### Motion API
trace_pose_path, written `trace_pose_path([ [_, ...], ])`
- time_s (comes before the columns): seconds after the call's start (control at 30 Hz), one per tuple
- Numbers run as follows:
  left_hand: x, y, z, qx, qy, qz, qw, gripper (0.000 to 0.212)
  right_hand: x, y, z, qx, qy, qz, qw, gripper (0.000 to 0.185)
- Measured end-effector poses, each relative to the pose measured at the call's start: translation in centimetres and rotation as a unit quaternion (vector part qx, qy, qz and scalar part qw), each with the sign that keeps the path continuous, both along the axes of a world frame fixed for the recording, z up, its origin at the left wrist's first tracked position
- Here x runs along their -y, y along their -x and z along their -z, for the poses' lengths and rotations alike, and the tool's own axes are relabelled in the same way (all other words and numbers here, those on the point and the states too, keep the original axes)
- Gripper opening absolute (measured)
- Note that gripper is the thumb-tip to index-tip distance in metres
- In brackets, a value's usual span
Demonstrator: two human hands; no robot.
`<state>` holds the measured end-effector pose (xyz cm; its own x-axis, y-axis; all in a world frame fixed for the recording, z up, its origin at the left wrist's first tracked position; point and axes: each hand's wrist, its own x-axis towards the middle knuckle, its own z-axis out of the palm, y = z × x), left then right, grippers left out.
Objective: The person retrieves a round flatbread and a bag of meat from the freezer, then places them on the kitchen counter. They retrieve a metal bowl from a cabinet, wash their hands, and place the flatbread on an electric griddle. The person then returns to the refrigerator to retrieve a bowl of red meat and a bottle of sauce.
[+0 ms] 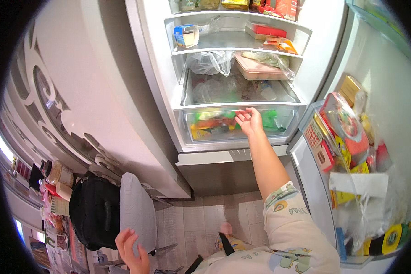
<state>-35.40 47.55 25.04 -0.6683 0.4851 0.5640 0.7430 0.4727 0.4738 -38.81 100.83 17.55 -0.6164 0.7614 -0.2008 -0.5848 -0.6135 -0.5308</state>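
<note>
My right hand [250, 123] reaches into the open fridge, fingers apart and holding nothing, by the upper edge of the clear crisper drawer [222, 139]. Whether the fingertips touch the drawer or the shelf edge [205, 106] above it, I cannot tell. Yellow packaging [200, 132] and green items [270, 118] show through the drawer front. On the shelf over it, a pink lidded container [257, 70] sits beside a white plastic bag [210, 63]. Low at the left, my left hand [132, 251] is empty with its fingers spread, in front of a grey chair [137, 209].
The fridge door [308, 171] stands open at the right, its clear bins full of packets and boxes. A blue-and-white cup package [186, 35] and a red box [269, 30] occupy the middle shelf. A black bag [94, 210] rests against the chair, beside a cluttered table.
</note>
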Motion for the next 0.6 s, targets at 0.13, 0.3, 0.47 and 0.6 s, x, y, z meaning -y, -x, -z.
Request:
trace_pose_path([
  [0.13,-9.5,3.8,-1.5,0.013,-0.039,0.131,0.991,0.028,-1.0,-0.6,-0.1,-0.062,0.006,-0.031,0.998,0.014],
  [0.3,-17.5,7.2,-2.9,0.010,-0.051,0.261,0.964,0.023,1.7,-2.6,-0.9,-0.070,-0.026,-0.017,0.997,0.024],
  [0.47,-20.8,13.3,-4.1,0.020,-0.040,0.289,0.956,0.018,9.5,-6.9,-1.7,-0.054,-0.050,-0.008,0.997,0.033],
  [0.6,-26.2,18.3,-3.6,0.107,-0.047,0.366,0.923,0.018,13.8,-12.1,-1.9,0.038,-0.069,0.016,0.997,0.032],
])
